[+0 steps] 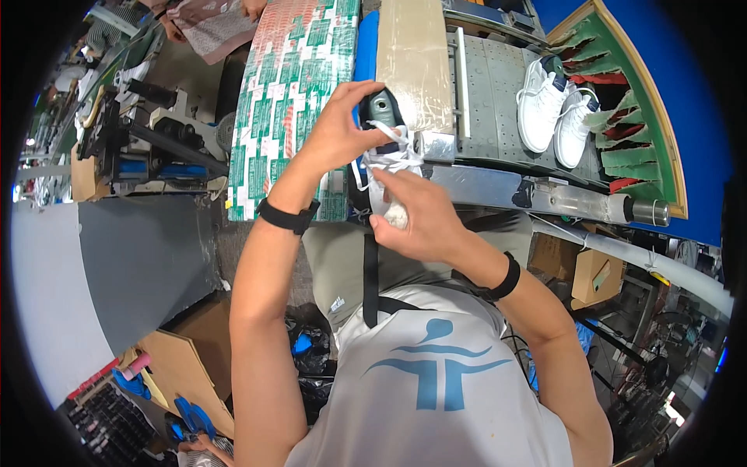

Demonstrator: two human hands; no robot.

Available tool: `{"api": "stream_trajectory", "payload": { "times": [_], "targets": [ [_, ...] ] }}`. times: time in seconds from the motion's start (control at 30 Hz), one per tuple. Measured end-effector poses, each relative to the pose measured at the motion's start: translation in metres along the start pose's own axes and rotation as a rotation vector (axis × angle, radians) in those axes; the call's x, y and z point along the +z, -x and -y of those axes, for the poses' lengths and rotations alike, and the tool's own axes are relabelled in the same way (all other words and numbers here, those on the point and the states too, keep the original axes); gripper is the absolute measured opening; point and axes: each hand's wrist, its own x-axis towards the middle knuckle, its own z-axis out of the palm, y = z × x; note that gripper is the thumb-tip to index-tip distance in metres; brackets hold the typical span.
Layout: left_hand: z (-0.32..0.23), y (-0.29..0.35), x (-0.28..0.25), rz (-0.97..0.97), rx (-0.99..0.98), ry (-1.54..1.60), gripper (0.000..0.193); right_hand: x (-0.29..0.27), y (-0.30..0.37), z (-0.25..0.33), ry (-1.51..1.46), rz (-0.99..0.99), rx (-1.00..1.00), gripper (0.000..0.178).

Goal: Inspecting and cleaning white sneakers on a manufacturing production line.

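Held between my hands at the front of the bench is a white lace-up sneaker (395,162), with a dark green shoe last (382,107) inside its opening. Fingers of my left hand (342,131) curl round the heel end and collar, close to the loose white laces. My right hand (420,215) grips the toe end, its thumb and fingers on either side. Part of the sneaker is hidden behind the hands. To the right, a pair of white sneakers (541,109) rests on the grey conveyor belt (489,101).
A green, white and red tape-covered surface (292,109) lies left of the sneaker, with a brown-taped strip (415,62) beyond it. A metal rail (506,187) edges the conveyor. Torn green strips (626,140) hang in a tunnel opening. Another person's hand (173,29) appears at upper left.
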Motion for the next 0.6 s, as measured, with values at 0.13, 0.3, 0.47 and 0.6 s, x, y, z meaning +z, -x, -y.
{"api": "stream_trajectory", "payload": {
  "times": [0.13,0.3,0.47,0.6],
  "targets": [
    [0.002,0.001,-0.005,0.044,-0.042,0.076,0.081,-0.023,0.042,-0.003,-0.130,0.092,0.034,0.074],
    [0.001,-0.003,-0.004,0.056,-0.060,0.117,0.080,-0.045,0.041,-0.017,0.039,-0.042,0.006,0.078],
    [-0.006,0.000,-0.001,0.072,-0.078,0.059,0.082,-0.043,0.018,-0.034,0.166,-0.102,-0.121,0.079],
    [-0.005,-0.001,0.000,0.076,-0.078,-0.002,0.081,-0.036,0.015,-0.027,0.178,-0.026,-0.162,0.080]
  ]
}}
